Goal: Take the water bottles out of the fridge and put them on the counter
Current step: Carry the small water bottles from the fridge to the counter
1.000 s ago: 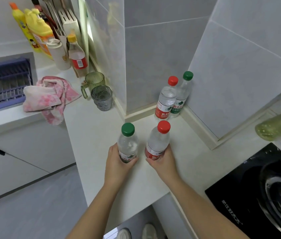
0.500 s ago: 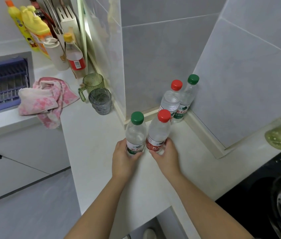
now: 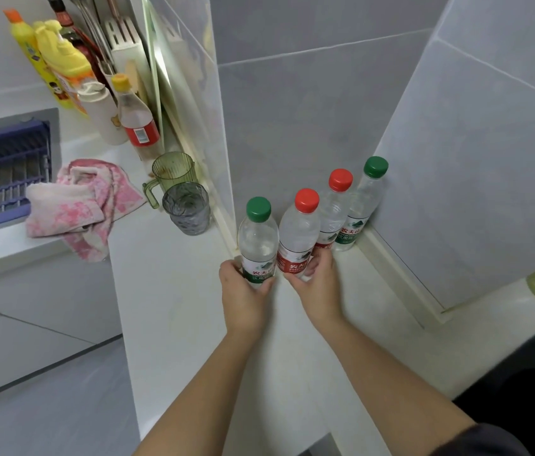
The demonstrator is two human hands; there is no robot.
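1. Your left hand (image 3: 243, 291) grips the near green-capped bottle (image 3: 257, 238) round its lower label, holding it upright on the white surface (image 3: 174, 307).
2. Your right hand (image 3: 315, 281) grips the near red-capped bottle (image 3: 299, 235), just beside the green one.
3. Behind them, the far red-capped bottle (image 3: 336, 209) and far green-capped bottle (image 3: 366, 199) stand in the wall corner.
4. A grey cup (image 3: 186, 209) sits near your left-hand bottle.

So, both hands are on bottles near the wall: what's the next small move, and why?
Probably let go with the left hand and right hand: the green-capped bottle and red-capped bottle appear to stand upright on the counter, lined up beside the two rear bottles.
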